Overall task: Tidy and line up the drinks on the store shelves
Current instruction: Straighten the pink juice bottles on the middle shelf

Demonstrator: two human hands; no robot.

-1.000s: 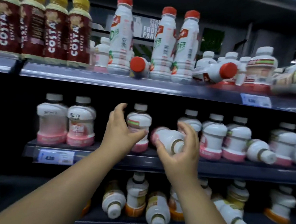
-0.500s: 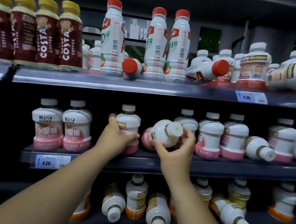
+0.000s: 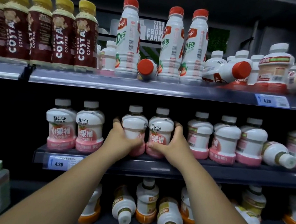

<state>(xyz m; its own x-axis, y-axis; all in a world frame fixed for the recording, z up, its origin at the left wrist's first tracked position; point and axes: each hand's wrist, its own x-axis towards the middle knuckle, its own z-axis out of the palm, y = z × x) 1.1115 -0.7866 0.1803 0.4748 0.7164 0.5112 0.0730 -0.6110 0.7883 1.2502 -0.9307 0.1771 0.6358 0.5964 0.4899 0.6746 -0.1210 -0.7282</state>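
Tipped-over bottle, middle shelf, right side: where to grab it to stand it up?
Probably the white body of the tipped bottle, just behind its neck, coming from the front and above. It lies with cap pointing outward and its base back among upright neighbours, so only the front end is free.

Two forearms are showing bare along their whole visible length; the left hand [image 3: 123, 136] and right hand [image 3: 173, 143] are showing bare as well.

Upper price label [image 3: 272, 101]: blue and white, marked 4.20, at right. Lower price label [image 3: 65, 163]: same marking, at left. Background: a wall sign [image 3: 156, 30] reading "STRAIGHT FROM FARM", with a green panel [image 3: 218, 39] to its right.
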